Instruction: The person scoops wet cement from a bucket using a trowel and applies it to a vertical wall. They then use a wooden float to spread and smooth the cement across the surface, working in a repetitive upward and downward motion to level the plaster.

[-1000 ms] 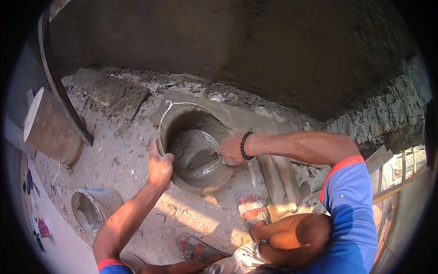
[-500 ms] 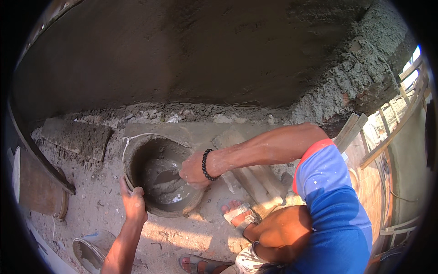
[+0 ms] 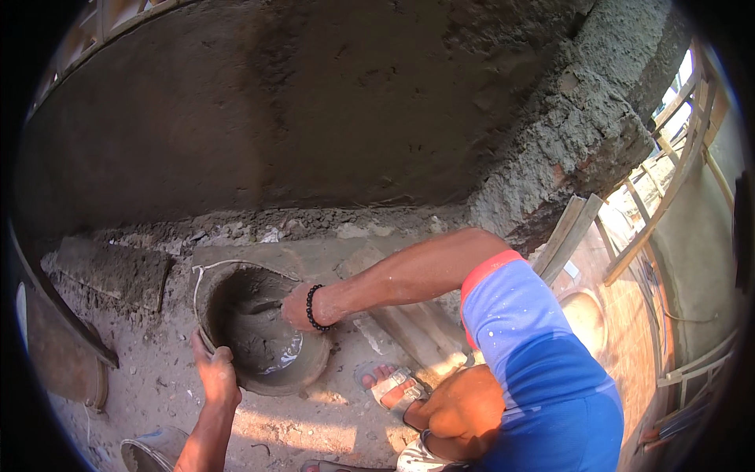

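Observation:
My left hand point(image 3: 216, 371) grips the near-left rim of a mortar-smeared bucket point(image 3: 314, 363), thumb outside on the rim. The bucket leans, its mouth turned up toward me, with a light cord handle point(image 3: 198, 293) lying along the rim. Wet grey mortar point(image 3: 250, 337) lies inside, with a shiny watery patch near its lower side. My right hand point(image 3: 299, 307), with a black bead bracelet at the wrist, is closed at the bucket's right inner side. From it a trowel point(image 3: 266, 306) reaches into the mortar; its handle is hidden by my fingers.
A freshly plastered wall point(image 3: 370, 118) rises ahead, with a rough mortar-covered column point(image 3: 562, 149) at right. A second bucket point(image 3: 153, 450) stands at lower left. Wooden planks point(image 3: 570, 236) lean by the column. Boards point(image 3: 413, 334) lie beside my sandalled foot point(image 3: 392, 385).
My right hand has shifted the trowel toward the far side of the mortar, so less blade shows. The view has turned slightly; my left hand keeps its hold on the rim.

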The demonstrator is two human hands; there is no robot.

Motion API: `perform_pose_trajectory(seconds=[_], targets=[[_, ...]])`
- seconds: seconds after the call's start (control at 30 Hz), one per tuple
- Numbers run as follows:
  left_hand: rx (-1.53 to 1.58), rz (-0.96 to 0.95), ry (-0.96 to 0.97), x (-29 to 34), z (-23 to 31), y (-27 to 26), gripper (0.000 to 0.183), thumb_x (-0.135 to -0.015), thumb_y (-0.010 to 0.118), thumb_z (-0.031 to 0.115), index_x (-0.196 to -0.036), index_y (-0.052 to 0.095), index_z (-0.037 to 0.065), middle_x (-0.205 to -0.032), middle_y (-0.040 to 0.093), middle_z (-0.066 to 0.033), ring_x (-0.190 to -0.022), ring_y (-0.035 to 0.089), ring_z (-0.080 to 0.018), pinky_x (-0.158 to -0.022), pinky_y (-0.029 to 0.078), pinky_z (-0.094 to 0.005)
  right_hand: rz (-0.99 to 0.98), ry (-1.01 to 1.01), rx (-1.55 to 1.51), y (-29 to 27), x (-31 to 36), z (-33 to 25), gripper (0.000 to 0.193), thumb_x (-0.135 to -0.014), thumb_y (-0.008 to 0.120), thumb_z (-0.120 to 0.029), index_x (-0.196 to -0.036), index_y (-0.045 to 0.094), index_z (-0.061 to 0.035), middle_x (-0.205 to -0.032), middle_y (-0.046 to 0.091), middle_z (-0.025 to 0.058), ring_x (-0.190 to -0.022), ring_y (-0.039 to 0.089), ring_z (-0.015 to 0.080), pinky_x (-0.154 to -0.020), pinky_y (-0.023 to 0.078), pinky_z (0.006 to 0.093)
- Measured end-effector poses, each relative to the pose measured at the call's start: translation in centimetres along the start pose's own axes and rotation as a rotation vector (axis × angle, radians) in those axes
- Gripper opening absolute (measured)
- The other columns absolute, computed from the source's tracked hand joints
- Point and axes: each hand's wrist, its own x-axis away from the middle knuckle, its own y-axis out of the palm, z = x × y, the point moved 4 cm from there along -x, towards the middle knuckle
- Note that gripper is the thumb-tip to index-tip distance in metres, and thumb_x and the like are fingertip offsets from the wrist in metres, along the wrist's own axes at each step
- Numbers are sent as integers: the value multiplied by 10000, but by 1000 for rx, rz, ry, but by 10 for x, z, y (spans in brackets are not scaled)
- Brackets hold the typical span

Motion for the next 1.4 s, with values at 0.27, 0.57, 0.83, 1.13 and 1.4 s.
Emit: perform_pose_trajectory(seconds=[0.27, 0.57, 0.83, 1.13, 1.4], targets=[[-59, 81, -64, 11, 4, 16, 649, -683, 417, -67, -1329, 402, 1, -1137, 539, -111, -999, 496, -196, -905, 398, -275, -107, -241, -26, 34, 6, 3, 267, -803, 599, -221, -854, 717, 13, -889, 707, 218, -888, 693, 382, -760, 560, 480], [-33, 16, 10, 6, 16, 16, 640, -734, 442, -52, -1370, 370, -25, -1266, 526, -170, -1152, 521, -249, -1023, 388, -331, 233, 77, -99, -51, 23, 25, 154, -764, 643, -122, -828, 684, 12, -807, 698, 222, -814, 700, 381, -688, 563, 452], [-120, 91, 19, 10, 21, 14, 542, -758, 472, -55, -1298, 432, -21, -1119, 596, -194, -1022, 556, -240, -935, 444, -347, -48, -17, -270, -27, 48, -1, 290, -850, 563, -225, -852, 679, 41, -811, 676, 258, -827, 677, 417, -731, 545, 481], [-220, 63, 64, 6, 18, 19, 642, -759, 475, -51, -1392, 385, 15, -1187, 568, -158, -1041, 553, -226, -924, 459, -331, 190, 54, -75, -51, 25, 20, 244, -824, 585, -189, -798, 695, 27, -825, 692, 248, -811, 696, 388, -721, 559, 452], [-94, 117, -21, 13, 18, 14, 597, -752, 460, -78, -1341, 414, 7, -1133, 580, -148, -995, 555, -206, -888, 457, -311, -2, -116, -223, -25, 36, -19, 238, -801, 590, -172, -840, 714, 28, -842, 694, 257, -837, 701, 386, -728, 559, 454]])
